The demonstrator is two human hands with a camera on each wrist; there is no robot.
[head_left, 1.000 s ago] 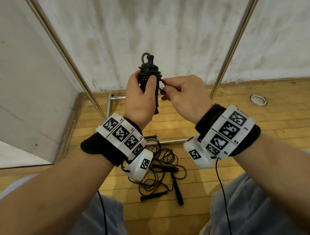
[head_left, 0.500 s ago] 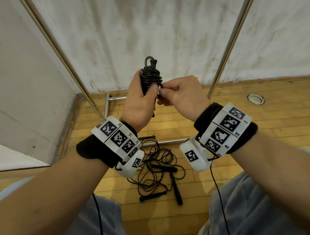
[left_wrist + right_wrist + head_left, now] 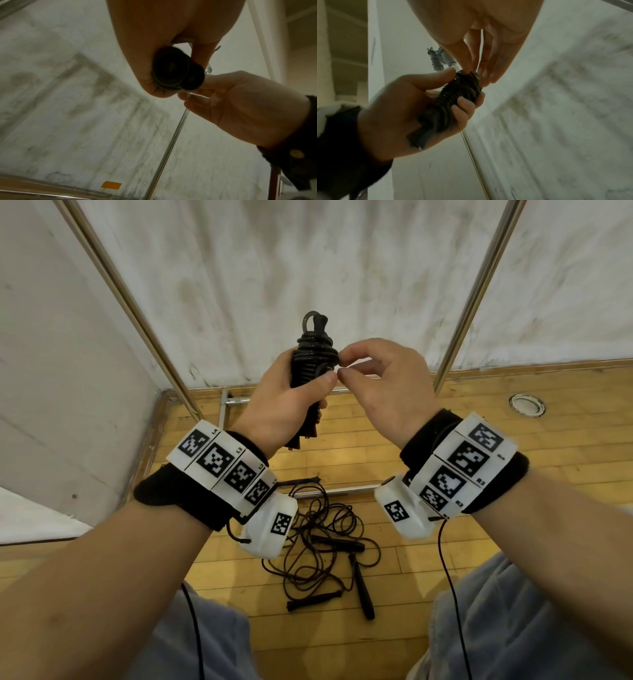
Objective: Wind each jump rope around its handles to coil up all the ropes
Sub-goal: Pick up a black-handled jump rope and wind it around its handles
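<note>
A black jump rope point(image 3: 313, 354) is wound in tight coils around its two handles, with a small loop sticking out at the top. My left hand point(image 3: 301, 392) grips this bundle upright at chest height, thumb across the front. My right hand point(image 3: 342, 367) pinches the rope's last bit with thumb and forefinger against the right side of the coil. In the right wrist view those fingertips point(image 3: 471, 70) sit on the upper end of the coiled bundle point(image 3: 457, 92). The left wrist view shows the handle ends point(image 3: 171, 70) from below. Loose black ropes point(image 3: 322, 546) lie tangled on the floor.
Loose handles point(image 3: 361, 590) lie in the tangle between my knees. Two slanted metal poles point(image 3: 147, 313) point(image 3: 476, 289) rise before a stained white wall, with a metal bar point(image 3: 352, 489) on the wooden floor. A round floor socket point(image 3: 526, 405) is at the right.
The small rope loop that my right hand pinched beside the coil has been drawn in against it. The right fingers now arch higher, and both hands sit slightly lower in view.
</note>
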